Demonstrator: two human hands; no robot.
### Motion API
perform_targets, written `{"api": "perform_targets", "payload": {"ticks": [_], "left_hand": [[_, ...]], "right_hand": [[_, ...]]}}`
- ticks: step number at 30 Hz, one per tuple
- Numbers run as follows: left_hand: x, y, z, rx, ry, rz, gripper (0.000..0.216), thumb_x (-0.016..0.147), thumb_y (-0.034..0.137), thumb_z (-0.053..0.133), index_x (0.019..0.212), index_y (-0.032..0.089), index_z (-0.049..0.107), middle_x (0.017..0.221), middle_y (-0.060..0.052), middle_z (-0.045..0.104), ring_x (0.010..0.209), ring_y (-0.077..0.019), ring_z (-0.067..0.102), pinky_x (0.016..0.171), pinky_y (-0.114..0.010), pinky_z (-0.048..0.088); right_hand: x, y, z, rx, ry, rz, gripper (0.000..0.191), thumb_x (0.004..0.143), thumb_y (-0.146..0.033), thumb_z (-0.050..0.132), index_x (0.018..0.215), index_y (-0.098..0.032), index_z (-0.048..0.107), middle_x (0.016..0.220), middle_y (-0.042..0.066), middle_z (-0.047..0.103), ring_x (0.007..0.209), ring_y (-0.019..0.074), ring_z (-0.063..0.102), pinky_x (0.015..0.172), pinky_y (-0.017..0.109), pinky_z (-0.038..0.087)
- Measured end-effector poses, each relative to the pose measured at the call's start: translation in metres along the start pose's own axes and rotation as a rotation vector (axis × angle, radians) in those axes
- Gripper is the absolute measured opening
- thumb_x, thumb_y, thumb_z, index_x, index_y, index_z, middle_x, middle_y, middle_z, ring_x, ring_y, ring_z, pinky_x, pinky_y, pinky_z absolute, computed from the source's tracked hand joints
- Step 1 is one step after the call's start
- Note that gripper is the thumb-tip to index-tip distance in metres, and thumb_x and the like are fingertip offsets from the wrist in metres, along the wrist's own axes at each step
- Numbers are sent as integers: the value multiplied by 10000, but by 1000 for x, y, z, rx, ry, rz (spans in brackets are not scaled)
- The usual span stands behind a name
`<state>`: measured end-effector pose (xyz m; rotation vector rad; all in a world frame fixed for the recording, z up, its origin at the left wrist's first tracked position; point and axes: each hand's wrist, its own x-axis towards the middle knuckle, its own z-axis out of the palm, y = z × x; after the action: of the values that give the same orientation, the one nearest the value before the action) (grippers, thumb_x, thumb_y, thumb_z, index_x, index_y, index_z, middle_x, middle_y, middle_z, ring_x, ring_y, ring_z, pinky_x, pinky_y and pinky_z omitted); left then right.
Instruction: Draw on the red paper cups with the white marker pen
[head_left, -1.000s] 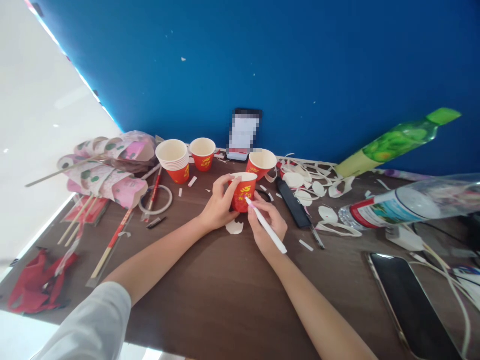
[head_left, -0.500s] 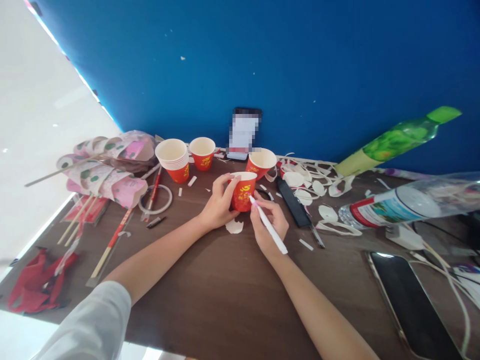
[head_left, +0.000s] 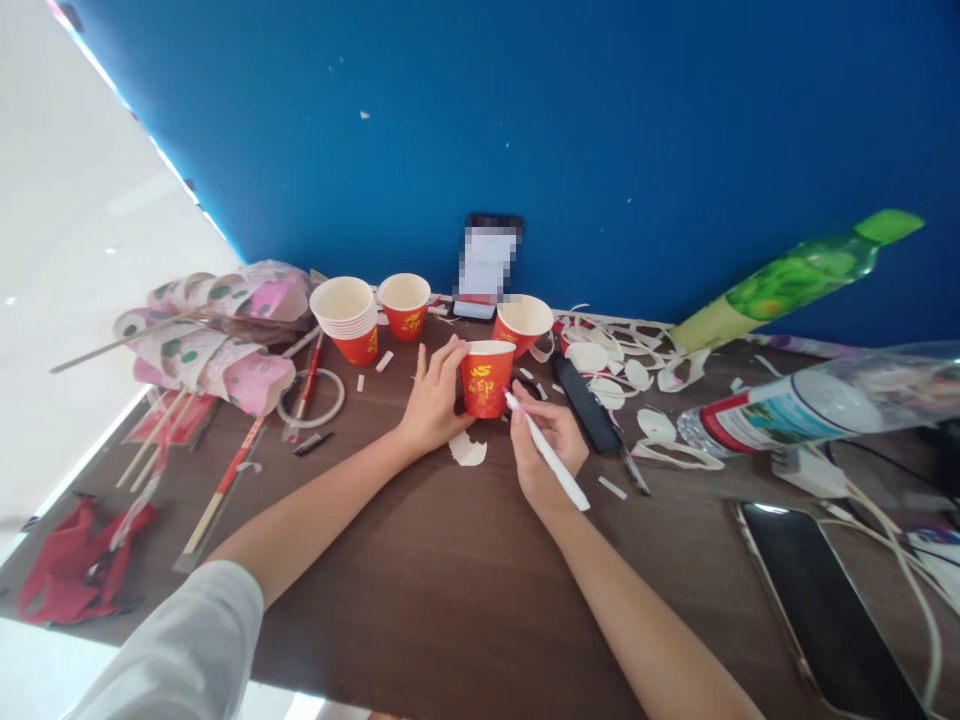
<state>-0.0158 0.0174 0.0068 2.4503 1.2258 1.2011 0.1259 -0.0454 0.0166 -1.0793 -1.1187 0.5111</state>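
A red paper cup (head_left: pixel 487 382) with gold lettering stands upright on the dark table in front of me. My left hand (head_left: pixel 435 395) grips its left side, thumb low and fingers near the rim. In my right hand (head_left: pixel 551 440) is a white marker (head_left: pixel 555 462), pinched like a pen. Its pinkish tip is close to the cup's lower right side; whether it touches I cannot tell. Just behind stands another red paper cup (head_left: pixel 523 322). A torn white paper scrap (head_left: pixel 468 450) lies before the cup.
Stacked paper cups (head_left: pixel 345 318) and a single cup (head_left: pixel 405 306) stand back left. A phone (head_left: pixel 487 268) leans on the blue wall. Right are a black-handled cutter (head_left: pixel 589 405), paper cutouts (head_left: pixel 607 360), bottles (head_left: pixel 795 408) and another phone (head_left: pixel 825 610). Pink paper crafts (head_left: pixel 210 360) lie left.
The cup has turned so its gold lettering faces me more. My right hand and the marker have shifted slightly right, and my left fingers have moved on the cup's side.
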Motion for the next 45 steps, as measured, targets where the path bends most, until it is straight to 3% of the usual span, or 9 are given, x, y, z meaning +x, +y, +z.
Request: {"api": "perform_targets", "payload": {"ticks": [5,29,45], "left_hand": [[-1,-2,2,-17,0,19,879,716,197,684,1411,188,146,1390,-199,408,1383,-328,351,1144,-607,184],[-2,-4,4,-71,-13,37,855,747,154,643,1421,206,121,1390,-194,402,1405,-341,311,1133,-617,203],[-2,-3,4,-51,-8,48,888,749,177,663,1441,200,106,1384,-196,371,1394,-356,318,1125,-617,244]], "right_hand": [[-1,3,1,-35,-46,-92,59,799,-215,673,846,-205,640,985,101,746,1031,264,695,836,385,609],[1,-3,3,-86,-4,15,114,798,-263,687,881,-192,654,1070,117,734,994,243,711,846,384,609],[3,1,1,-18,10,-56,80,809,-177,655,876,-212,630,995,77,739,996,241,710,852,395,607]]}}
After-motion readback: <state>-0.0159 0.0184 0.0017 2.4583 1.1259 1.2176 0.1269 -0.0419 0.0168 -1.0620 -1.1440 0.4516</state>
